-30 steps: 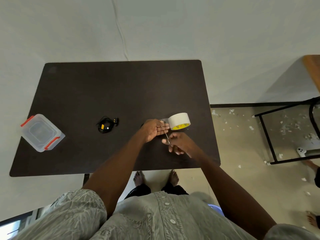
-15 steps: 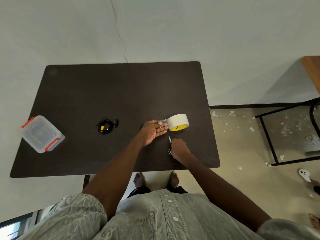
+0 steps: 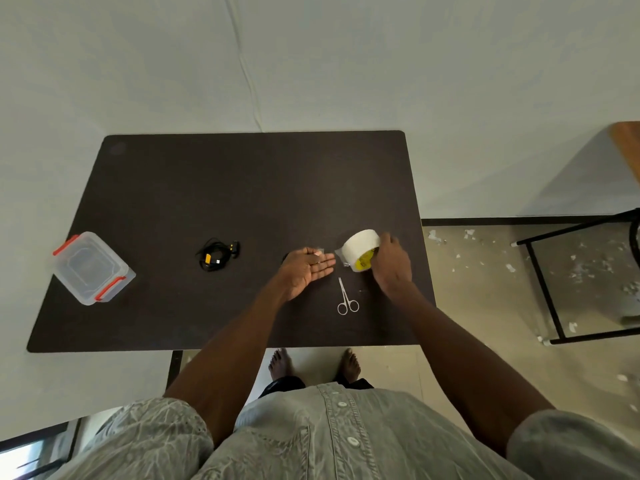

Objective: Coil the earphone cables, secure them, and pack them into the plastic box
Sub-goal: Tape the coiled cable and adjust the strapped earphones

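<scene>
Head view: scissors [image 3: 346, 298] now laid down near the table's [image 3: 242, 188] front edge, dropped from the right hand [image 3: 391, 263], which has moved onto the tape roll [image 3: 360, 249] and curls round it. Left hand [image 3: 306, 270] still flat, palm up, fingers straight, a cut strip of tape [image 3: 319, 252] stuck at the fingertips. Probably ready for securing. One coiled earphone cable [image 3: 216, 254] at mid-table, already banded; plastic box [image 3: 91, 268] at the left edge, lid shut. A second cable barely visible behind the left hand.
</scene>
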